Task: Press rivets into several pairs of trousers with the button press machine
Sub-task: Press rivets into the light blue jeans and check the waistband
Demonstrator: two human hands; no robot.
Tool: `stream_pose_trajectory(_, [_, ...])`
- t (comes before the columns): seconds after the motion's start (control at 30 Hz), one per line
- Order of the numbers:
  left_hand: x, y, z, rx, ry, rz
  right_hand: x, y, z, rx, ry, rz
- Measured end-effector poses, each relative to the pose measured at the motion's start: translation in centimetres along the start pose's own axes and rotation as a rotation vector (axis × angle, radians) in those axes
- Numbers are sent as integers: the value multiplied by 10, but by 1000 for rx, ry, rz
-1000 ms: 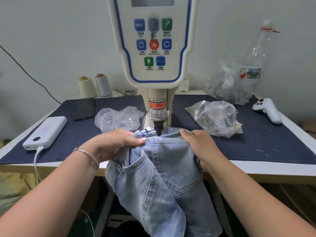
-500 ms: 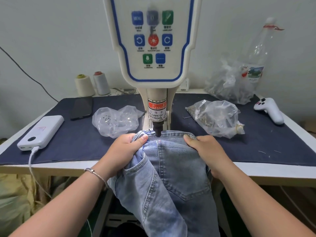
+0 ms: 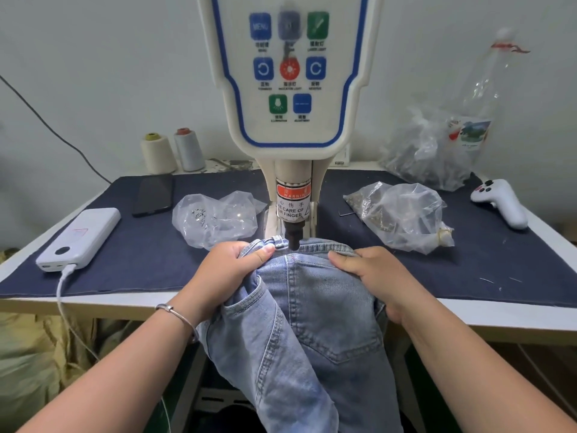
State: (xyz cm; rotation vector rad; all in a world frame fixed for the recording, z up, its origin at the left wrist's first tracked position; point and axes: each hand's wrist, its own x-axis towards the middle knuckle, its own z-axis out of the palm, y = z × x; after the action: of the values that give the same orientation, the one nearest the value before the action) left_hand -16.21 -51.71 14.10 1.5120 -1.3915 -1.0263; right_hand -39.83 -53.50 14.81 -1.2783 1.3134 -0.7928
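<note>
Jeans (image 3: 312, 332) lie at frame centre, waistband under the press machine (image 3: 290, 89) punch, rest hanging off the table (image 3: 93, 303) front edge. We pinch the bunched waistband with our left hand (image 3: 229, 273); our right hand (image 3: 371, 276) grips it alongside. Left plastic bag (image 3: 215, 218) contents unclear; right bag (image 3: 402, 215) holds small metal bits.

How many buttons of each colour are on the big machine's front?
Blue buttons: 4, such as the menu button
Green buttons: 2, such as the top right one
Red buttons: 1, the middle one
Grey buttons: 1, blurred, top middle
Total: 8 buttons
</note>
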Motion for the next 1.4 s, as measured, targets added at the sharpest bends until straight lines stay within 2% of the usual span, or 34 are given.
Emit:
stream_pose_trajectory(0.23, [0, -8, 8, 41, 17, 24, 3, 9, 4, -443, 236, -147])
stream_pose_trajectory(0.4, [5, -10, 6, 145, 26, 42, 3, 15, 8, -615, 329, -180])
stream_pose_trajectory(0.57, [9, -14, 5, 348, 118, 79, 5, 17, 7, -628, 341, -168])
stream_pose_trajectory(0.9, [5, -24, 11, 312, 200, 156, 4, 23, 12, -722, 394, -198])
stream_pose_trajectory(1.07, [4, -24, 11, 290, 186, 151, 2, 25, 15, -765, 443, -215])
stream_pose_trajectory(1.4, [7, -27, 9, 286, 175, 167, 3, 23, 14, -760, 415, -191])
